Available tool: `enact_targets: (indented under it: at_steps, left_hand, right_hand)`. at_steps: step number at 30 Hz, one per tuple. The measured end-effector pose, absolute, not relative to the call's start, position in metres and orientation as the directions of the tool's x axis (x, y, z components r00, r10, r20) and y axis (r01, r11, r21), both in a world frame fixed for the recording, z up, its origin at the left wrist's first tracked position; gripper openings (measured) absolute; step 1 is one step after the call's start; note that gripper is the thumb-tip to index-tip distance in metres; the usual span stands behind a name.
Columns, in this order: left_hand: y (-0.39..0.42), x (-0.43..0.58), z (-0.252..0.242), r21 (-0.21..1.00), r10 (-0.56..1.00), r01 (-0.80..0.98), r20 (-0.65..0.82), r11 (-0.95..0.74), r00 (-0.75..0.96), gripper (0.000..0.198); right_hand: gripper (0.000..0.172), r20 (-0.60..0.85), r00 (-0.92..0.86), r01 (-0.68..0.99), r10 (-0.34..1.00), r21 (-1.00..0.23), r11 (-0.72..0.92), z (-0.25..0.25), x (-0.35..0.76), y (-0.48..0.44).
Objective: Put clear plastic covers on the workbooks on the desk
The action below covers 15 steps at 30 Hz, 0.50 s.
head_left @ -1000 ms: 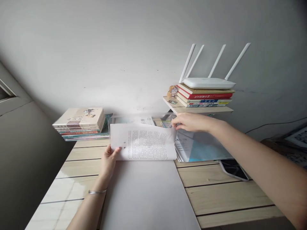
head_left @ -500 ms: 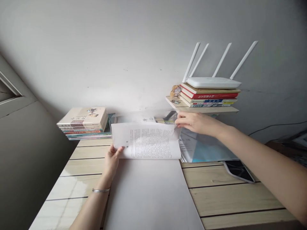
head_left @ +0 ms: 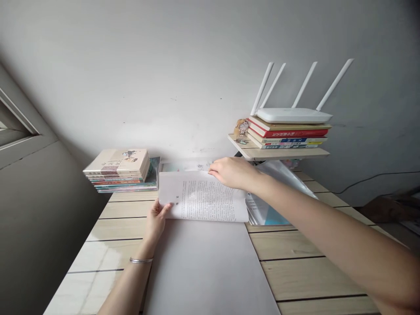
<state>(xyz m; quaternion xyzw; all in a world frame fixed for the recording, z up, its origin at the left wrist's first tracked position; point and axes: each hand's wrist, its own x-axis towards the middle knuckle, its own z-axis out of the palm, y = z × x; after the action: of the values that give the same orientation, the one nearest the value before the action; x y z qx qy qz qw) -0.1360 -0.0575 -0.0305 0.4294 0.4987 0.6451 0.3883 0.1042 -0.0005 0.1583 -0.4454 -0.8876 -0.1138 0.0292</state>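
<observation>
A book (head_left: 197, 201) shows a page of printed text, turned sideways to me, at the middle of the table. My left hand (head_left: 158, 216) grips its lower left side, with the thumb on the page and the fingers underneath. At the book's far edge my right hand (head_left: 229, 172) is closed, fingers pinched on the edge near its middle. Below the book a large blank white sheet (head_left: 210, 267) stretches toward me. What lies under the book is hidden.
A stack of books (head_left: 114, 170) stands at the back left. On a small raised shelf (head_left: 282, 153) a white router (head_left: 293, 115) rests on several books. A blue and white booklet in clear plastic (head_left: 274, 214) lies right of the book, beside my right forearm. The wall closes off the back.
My right hand has moved left along the book's far edge, from the right corner to near its middle. The phone at the right is now hidden by my forearm. My left hand keeps its grip.
</observation>
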Motion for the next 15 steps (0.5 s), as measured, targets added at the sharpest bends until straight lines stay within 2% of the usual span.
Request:
enact_targets:
  at_steps: [3, 6, 10, 12, 15]
  left_hand:
    - [-0.055, -0.138, -0.034, 0.976, 0.93, -0.071, 0.173, -0.206, -0.324, 0.047]
    - [-0.055, -0.14, -0.033, 0.977, 0.939, -0.095, 0.151, -0.188, -0.308, 0.047]
    - [-0.057, -0.148, -0.026, 0.986, 0.983, -0.129, 0.081, -0.103, -0.165, 0.057]
    - [-0.057, -0.153, -0.023, 0.995, 0.995, -0.088, 0.039, -0.047, -0.095, 0.062]
    - [-0.057, -0.157, -0.024, 0.994, 0.994, 0.106, 0.014, -0.002, -0.113, 0.046]
  right_hand:
    - [0.02, 0.042, -0.544, 0.832, 0.838, 0.158, 0.532, 0.164, 0.092, 0.009]
    - [0.014, -0.034, -0.555, 0.817, 0.831, 0.167, 0.552, 0.168, 0.088, 0.016]
    - [0.018, 0.051, -0.57, 0.807, 0.82, 0.225, 0.546, 0.166, 0.086, 0.015]
    - [0.021, 0.09, -0.558, 0.816, 0.825, 0.24, 0.526, 0.161, 0.087, 0.012]
    - [0.024, 0.153, -0.583, 0.806, 0.798, 0.234, 0.543, 0.154, 0.092, 0.008]
